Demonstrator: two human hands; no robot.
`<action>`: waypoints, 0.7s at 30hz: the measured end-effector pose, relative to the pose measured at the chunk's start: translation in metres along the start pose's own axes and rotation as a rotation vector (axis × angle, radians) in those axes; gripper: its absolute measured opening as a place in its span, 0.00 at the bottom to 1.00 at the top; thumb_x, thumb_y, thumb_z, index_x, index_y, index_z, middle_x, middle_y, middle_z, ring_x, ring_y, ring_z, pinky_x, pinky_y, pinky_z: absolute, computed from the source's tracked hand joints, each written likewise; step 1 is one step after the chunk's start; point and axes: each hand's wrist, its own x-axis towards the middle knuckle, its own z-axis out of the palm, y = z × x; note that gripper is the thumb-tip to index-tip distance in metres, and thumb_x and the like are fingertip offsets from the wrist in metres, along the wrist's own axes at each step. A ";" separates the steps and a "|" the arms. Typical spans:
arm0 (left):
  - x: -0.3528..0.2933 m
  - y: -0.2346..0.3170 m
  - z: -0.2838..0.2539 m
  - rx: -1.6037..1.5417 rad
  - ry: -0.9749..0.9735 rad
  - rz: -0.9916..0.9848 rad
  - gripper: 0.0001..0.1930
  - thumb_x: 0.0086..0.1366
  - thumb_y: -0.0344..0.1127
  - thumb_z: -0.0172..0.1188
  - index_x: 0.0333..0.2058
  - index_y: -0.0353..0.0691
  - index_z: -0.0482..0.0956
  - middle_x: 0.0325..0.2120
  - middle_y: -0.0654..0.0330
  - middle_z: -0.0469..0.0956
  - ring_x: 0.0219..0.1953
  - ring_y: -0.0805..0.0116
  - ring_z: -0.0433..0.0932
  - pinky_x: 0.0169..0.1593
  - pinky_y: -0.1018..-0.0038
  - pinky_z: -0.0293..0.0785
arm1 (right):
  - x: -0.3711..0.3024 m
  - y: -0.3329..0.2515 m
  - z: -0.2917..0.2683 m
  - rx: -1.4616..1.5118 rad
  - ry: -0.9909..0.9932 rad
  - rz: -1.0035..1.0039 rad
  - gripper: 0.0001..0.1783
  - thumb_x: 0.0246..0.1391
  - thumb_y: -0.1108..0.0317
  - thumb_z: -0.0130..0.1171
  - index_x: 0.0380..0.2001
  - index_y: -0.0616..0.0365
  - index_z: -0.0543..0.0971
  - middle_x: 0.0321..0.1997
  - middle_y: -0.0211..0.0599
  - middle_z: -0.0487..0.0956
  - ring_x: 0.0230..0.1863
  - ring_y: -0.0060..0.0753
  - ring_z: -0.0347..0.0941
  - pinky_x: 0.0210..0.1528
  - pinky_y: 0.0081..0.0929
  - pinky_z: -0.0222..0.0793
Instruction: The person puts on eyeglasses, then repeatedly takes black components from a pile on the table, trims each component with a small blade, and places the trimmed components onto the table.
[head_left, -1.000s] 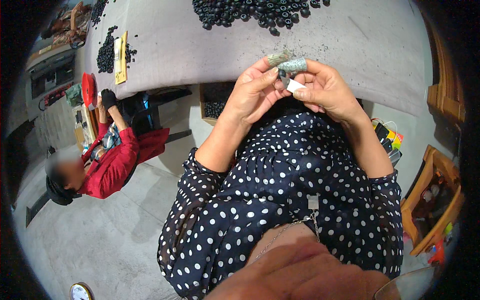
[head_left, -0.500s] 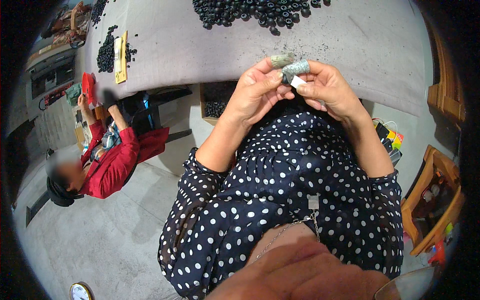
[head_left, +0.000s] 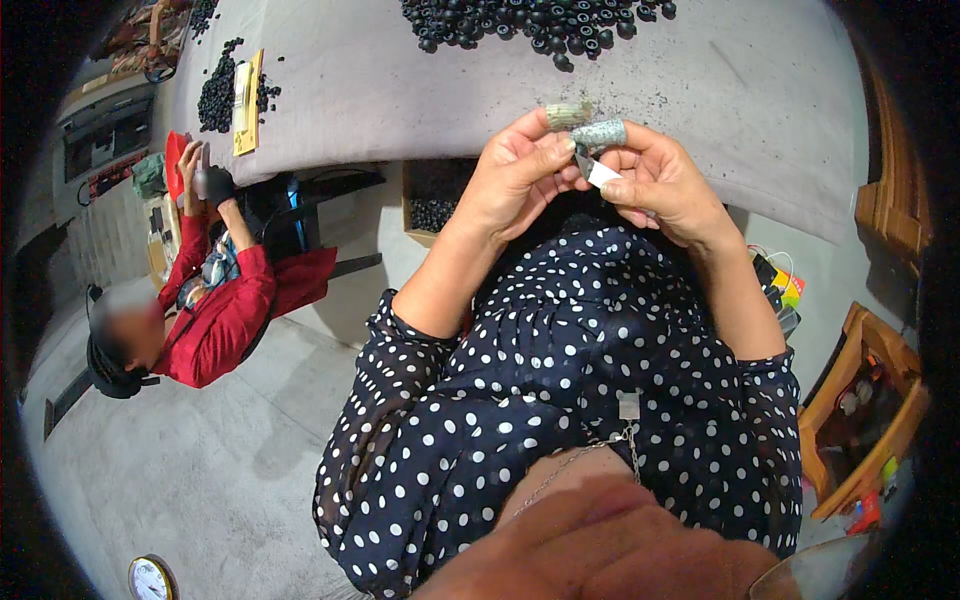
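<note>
both hands were raised together over the edge of the grey table [head_left: 400,90]. the left hand [head_left: 515,180] had its fingers pinched on a pale green roll [head_left: 568,113], while the right hand [head_left: 660,185] was clamped on a speckled grey roll [head_left: 600,133] just beside it, with a small white tab [head_left: 603,173] under its thumb. black rings [head_left: 530,20] lay heaped further up the table.

Dark polka-dot blouse, sheer rolled sleeves

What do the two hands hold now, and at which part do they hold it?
The left hand pinches a small greenish roll at its lower end. The right hand grips a speckled grey cylinder at its right end, with a white strip under the thumb.
</note>
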 end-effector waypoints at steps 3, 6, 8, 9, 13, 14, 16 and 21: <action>-0.001 0.002 0.003 0.007 -0.003 -0.025 0.19 0.62 0.31 0.57 0.51 0.35 0.68 0.38 0.59 0.75 0.33 0.74 0.74 0.40 0.74 0.76 | -0.001 -0.001 -0.001 0.015 -0.017 0.032 0.19 0.50 0.68 0.62 0.45 0.61 0.72 0.29 0.28 0.76 0.15 0.07 0.62 0.12 0.04 0.51; -0.001 0.001 0.001 -0.001 0.005 -0.034 0.19 0.62 0.31 0.57 0.51 0.35 0.67 0.40 0.58 0.75 0.34 0.73 0.75 0.41 0.73 0.76 | -0.001 -0.001 -0.001 0.040 -0.017 0.012 0.20 0.50 0.68 0.61 0.46 0.61 0.72 0.30 0.29 0.77 0.15 0.07 0.62 0.11 0.04 0.51; -0.001 0.002 0.003 -0.007 0.007 -0.017 0.18 0.62 0.31 0.56 0.50 0.35 0.68 0.37 0.58 0.76 0.32 0.74 0.76 0.39 0.75 0.77 | 0.000 0.000 -0.001 0.045 -0.021 0.022 0.20 0.50 0.69 0.61 0.47 0.62 0.71 0.31 0.30 0.77 0.15 0.07 0.62 0.11 0.04 0.51; -0.001 0.002 0.005 -0.012 0.008 0.001 0.16 0.63 0.31 0.56 0.49 0.34 0.69 0.33 0.58 0.77 0.30 0.74 0.77 0.37 0.78 0.77 | 0.000 -0.002 0.000 0.043 -0.028 0.020 0.20 0.50 0.69 0.61 0.47 0.62 0.71 0.31 0.30 0.77 0.15 0.07 0.62 0.11 0.04 0.51; -0.001 0.003 0.006 -0.036 0.016 -0.025 0.16 0.62 0.30 0.56 0.48 0.34 0.69 0.33 0.59 0.77 0.30 0.75 0.76 0.38 0.77 0.77 | 0.000 0.002 -0.005 0.046 0.024 0.032 0.19 0.50 0.70 0.61 0.45 0.63 0.73 0.30 0.30 0.77 0.15 0.08 0.62 0.12 0.05 0.52; -0.002 0.003 0.007 -0.001 0.013 -0.026 0.16 0.62 0.30 0.56 0.48 0.35 0.69 0.32 0.60 0.77 0.30 0.75 0.76 0.38 0.77 0.77 | 0.002 0.005 -0.007 0.078 0.034 0.036 0.18 0.50 0.71 0.60 0.45 0.63 0.73 0.30 0.30 0.77 0.15 0.08 0.62 0.12 0.05 0.53; -0.005 0.008 0.009 0.115 0.096 -0.027 0.14 0.61 0.27 0.56 0.46 0.35 0.71 0.32 0.63 0.77 0.31 0.77 0.75 0.38 0.78 0.75 | 0.003 0.005 -0.004 0.055 0.047 0.029 0.17 0.50 0.71 0.60 0.44 0.63 0.74 0.29 0.30 0.76 0.14 0.08 0.62 0.12 0.05 0.52; -0.003 0.050 -0.035 0.740 0.463 0.460 0.08 0.59 0.27 0.58 0.38 0.35 0.78 0.31 0.67 0.77 0.31 0.80 0.74 0.36 0.82 0.71 | -0.002 -0.003 -0.007 -0.155 0.251 -0.067 0.17 0.50 0.73 0.60 0.44 0.63 0.74 0.29 0.29 0.76 0.15 0.09 0.62 0.13 0.06 0.53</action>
